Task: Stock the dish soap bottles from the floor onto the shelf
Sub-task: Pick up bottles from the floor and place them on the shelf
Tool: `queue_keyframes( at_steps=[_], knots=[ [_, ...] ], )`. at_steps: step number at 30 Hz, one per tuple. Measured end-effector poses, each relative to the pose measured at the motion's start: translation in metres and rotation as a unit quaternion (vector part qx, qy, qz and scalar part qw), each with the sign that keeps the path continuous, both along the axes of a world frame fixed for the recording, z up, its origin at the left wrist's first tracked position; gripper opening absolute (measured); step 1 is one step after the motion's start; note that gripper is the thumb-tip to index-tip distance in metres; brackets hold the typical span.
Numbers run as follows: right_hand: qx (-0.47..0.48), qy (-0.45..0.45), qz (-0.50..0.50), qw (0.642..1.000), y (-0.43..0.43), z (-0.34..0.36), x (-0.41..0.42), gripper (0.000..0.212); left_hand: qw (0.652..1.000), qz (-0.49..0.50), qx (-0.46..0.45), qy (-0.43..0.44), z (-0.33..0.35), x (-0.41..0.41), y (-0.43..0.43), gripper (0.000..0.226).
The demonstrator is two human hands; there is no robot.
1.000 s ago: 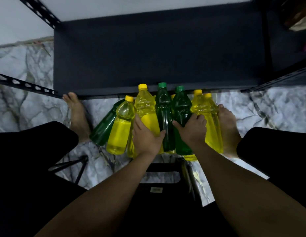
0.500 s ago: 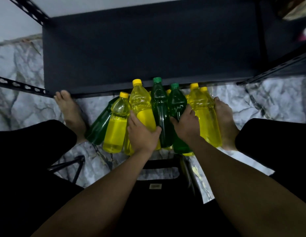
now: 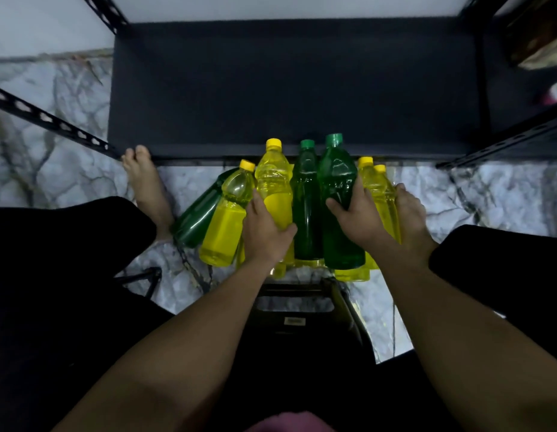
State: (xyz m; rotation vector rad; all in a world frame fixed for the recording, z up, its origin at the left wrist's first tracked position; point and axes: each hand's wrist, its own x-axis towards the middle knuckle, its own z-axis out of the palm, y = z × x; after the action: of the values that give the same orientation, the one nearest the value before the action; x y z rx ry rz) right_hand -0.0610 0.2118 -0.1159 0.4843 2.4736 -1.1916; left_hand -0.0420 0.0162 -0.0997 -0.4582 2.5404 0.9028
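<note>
Several yellow and green dish soap bottles stand and lean in a cluster on the marble floor in front of a dark shelf board (image 3: pixel 289 82). My left hand (image 3: pixel 266 230) grips a yellow bottle with a yellow cap (image 3: pixel 274 179). My right hand (image 3: pixel 359 218) grips a green bottle with a green cap (image 3: pixel 336 169), which sits higher than its neighbours. Between them stands another green bottle (image 3: pixel 306 207). A half-full yellow bottle (image 3: pixel 227 219) and a green bottle (image 3: pixel 196 219) lean to the left. Two more yellow bottles (image 3: pixel 380 188) stand at the right.
Bare feet rest on the floor on either side of the bottles, the left foot (image 3: pixel 148 185) and the right foot (image 3: pixel 411 213). Perforated black shelf rails (image 3: pixel 50 120) run at left and right. A dark stool (image 3: pixel 296 310) is under me.
My right hand has raised the green bottle above its neighbours. My left hand stays around the yellow bottle. The camera view shifted slightly.
</note>
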Motion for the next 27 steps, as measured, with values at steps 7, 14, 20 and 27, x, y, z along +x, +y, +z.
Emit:
queue_keyframes(
  at_steps=[7, 14, 20, 27],
  knots=[
    [-0.014, 0.105, 0.001, 0.994, -0.014, 0.058, 0.003, 0.088, 0.994, 0.020, 0.031, 0.103, 0.044, 0.002, -0.005, 0.116],
    [-0.061, 0.244, -0.016, 0.968, -0.026, 0.161, 0.014, 0.083, 0.966, 0.023, 0.059, 0.252, 0.117, 0.010, 0.002, 0.112],
    [-0.083, 0.389, -0.011, 0.918, -0.015, 0.281, 0.022, 0.071, 0.919, 0.008, 0.101, 0.381, 0.201, 0.014, 0.007, 0.114],
    [-0.109, 0.517, 0.006, 0.849, 0.001, 0.404, 0.021, 0.074, 0.848, -0.041, 0.139, 0.510, 0.327, 0.013, 0.015, 0.113]
  ],
)
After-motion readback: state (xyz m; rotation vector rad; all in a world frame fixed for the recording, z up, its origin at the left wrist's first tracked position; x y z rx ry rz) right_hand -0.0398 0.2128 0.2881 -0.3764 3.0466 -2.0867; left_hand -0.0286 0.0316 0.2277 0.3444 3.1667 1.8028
